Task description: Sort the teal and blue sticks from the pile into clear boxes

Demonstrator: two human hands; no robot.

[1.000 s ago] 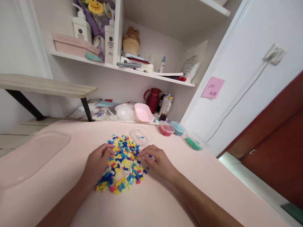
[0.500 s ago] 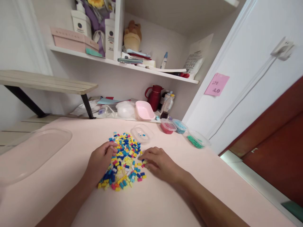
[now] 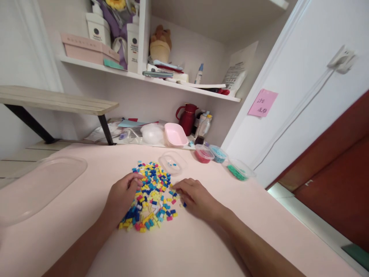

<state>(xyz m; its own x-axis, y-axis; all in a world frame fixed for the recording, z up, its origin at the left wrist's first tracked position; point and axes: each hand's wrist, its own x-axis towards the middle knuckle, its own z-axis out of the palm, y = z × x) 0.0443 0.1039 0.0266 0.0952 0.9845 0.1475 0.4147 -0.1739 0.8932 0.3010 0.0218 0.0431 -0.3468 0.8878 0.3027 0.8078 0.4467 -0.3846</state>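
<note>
Since the earlier frame, my right hand (image 3: 200, 198) has shifted slightly outward from the building-brick pile (image 3: 154, 186), and a navy brick (image 3: 185, 204) now shows beside its thumb, right of the pile. Right thumb and index finger stand apart at the pile's right edge; whether a brick sits beneath them, I cannot tell. My left hand (image 3: 119, 194) rests against the pile's left side, thumb and index finger close together; I cannot tell whether they grip anything. Beyond the pile, just right, sits a clear plastic container (image 3: 162, 164) with a few blue bricks inside. Judged step: fingertip separation of loose bricks. Such close spacing calls for light, narrow contact.
</note>
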